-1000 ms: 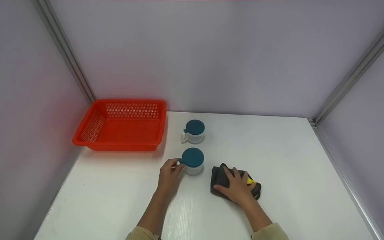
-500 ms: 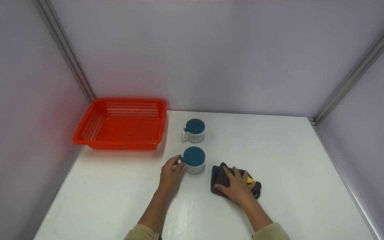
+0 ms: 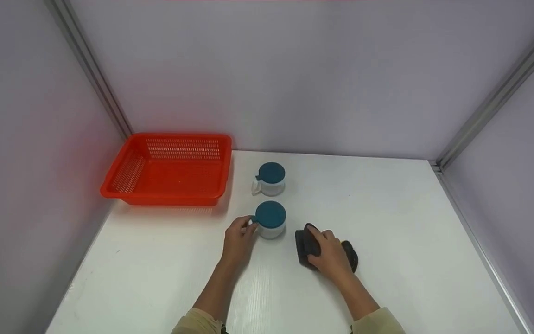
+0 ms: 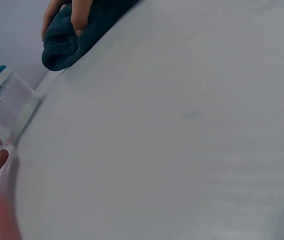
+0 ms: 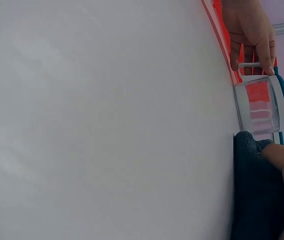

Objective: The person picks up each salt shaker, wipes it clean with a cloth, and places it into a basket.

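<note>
My left hand [image 3: 239,241] grips the white handle of a clear jar with a teal lid [image 3: 270,215], which stands upright on the table. Another jar of the same kind [image 3: 271,173] stands just behind it. To the right, my right hand [image 3: 333,255] holds a dark folded cloth [image 3: 311,243], its fingers bent into the fabric. In the right wrist view, the thumb presses into the fold of the cloth [image 5: 257,185], beside the glass jar [image 5: 262,105]. The left wrist view has the cloth [image 4: 64,42] at the top and the jar [image 4: 9,107] at the left edge.
A red plastic basket [image 3: 165,202] with slotted walls sits at the back left of the white table [image 3: 401,250]. Grey-white panels [image 3: 318,69] enclose the table at the back and both sides.
My right hand has closed its fingers more tightly on the cloth, bunching it; the yellow patch is now out of sight. The left hand keeps hold of the jar, nearly still.
</note>
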A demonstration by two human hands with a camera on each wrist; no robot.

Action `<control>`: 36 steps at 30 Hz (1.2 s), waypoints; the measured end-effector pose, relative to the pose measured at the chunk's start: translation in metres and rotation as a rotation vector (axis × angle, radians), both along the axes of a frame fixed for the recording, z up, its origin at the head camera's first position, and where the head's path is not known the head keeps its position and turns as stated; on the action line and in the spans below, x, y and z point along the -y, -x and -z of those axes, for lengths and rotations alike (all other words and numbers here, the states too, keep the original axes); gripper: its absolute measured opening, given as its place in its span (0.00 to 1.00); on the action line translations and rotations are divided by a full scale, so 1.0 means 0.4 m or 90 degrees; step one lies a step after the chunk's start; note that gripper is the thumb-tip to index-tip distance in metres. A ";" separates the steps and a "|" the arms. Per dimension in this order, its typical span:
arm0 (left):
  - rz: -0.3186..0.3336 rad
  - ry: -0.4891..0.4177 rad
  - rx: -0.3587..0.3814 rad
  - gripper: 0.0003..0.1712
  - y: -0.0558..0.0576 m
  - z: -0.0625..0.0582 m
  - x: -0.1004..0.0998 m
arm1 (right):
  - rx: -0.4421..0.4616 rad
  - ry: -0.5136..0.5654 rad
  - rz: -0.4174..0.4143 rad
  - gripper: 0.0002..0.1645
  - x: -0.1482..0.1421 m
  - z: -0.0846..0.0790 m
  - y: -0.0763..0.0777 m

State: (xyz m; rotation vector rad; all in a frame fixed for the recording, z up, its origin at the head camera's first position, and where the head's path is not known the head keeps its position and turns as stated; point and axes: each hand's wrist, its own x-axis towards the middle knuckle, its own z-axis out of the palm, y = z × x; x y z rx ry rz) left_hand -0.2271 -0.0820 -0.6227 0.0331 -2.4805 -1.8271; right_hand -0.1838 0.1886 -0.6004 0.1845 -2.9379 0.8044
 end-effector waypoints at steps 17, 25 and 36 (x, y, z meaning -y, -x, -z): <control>0.024 0.055 -0.030 0.11 0.020 0.002 0.004 | -0.031 0.005 0.018 0.44 -0.051 -0.011 0.011; 0.021 0.020 -0.052 0.10 0.009 0.004 -0.002 | -0.032 0.012 0.019 0.43 -0.049 -0.004 0.007; 0.023 -0.073 -0.006 0.10 0.000 -0.005 -0.020 | -0.031 0.028 0.025 0.43 -0.050 0.001 0.004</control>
